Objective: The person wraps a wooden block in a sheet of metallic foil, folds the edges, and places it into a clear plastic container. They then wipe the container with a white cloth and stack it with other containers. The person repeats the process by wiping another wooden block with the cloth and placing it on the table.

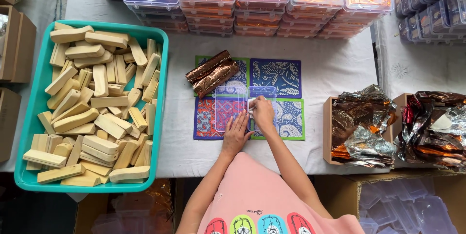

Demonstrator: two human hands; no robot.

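Opening step: left hand (236, 134) flat, fingers together, steadies the clear case (245, 108) mid-mat (249, 99); right hand (263, 112) fingers pinch its centre latch; next needs the foil pack (212, 73).

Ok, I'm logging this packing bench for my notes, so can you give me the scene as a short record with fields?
left hand: flat on the clear box
right hand: fingertips pinched at the box's middle hinge
clear box: lying open on four patterned mats
foil-wrapped piece: on the upper left mat
teal tray: left, heaped with wooden blocks
foil sheets: in a box, right
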